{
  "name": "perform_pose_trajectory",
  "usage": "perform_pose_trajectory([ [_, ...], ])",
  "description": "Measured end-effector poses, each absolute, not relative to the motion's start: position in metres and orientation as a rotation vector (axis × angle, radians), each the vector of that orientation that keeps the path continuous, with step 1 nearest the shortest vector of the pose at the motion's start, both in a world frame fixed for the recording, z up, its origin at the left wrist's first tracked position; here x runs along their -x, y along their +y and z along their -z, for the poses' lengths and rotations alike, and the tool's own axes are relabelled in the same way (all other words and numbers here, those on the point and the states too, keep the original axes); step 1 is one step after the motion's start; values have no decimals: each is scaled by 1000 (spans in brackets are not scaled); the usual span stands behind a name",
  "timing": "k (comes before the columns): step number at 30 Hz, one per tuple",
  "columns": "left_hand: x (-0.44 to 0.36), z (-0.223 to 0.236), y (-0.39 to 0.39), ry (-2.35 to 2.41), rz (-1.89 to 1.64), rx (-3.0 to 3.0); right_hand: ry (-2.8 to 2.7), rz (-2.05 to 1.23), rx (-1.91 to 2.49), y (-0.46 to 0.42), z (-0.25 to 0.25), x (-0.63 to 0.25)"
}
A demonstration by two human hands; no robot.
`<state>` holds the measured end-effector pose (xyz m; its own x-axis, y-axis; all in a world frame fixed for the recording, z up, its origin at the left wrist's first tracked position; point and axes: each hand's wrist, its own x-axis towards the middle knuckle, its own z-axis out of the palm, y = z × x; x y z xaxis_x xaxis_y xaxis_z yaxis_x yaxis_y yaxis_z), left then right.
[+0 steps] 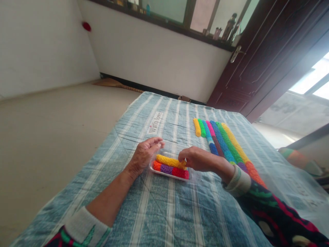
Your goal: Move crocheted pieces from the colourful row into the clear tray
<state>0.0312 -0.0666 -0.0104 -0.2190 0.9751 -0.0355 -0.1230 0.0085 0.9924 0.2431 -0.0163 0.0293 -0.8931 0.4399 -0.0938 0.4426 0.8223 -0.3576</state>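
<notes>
A clear plastic tray [168, 150] lies on the striped cloth. It holds a yellow knitted roll [169, 161] on top of orange, purple and red rolls [171, 170]. My left hand [144, 156] curls around the tray's left end, fingers bent over its rim. My right hand [197, 159] pinches the right end of the yellow roll. Both wrists show multicoloured sleeves.
Several long colourful knitted rolls [223, 142] lie side by side on the blue-striped cloth [164, 206], to the right of the tray. A dark wooden door [257, 65] stands at the back right, and bare floor [51, 130] lies to the left.
</notes>
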Motion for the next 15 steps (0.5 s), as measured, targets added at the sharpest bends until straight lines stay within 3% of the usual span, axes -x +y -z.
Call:
perform_pose_trajectory([
  [15, -29, 15, -65, 1268, -1397, -998, 3023, 531, -855, -27, -23, -248],
])
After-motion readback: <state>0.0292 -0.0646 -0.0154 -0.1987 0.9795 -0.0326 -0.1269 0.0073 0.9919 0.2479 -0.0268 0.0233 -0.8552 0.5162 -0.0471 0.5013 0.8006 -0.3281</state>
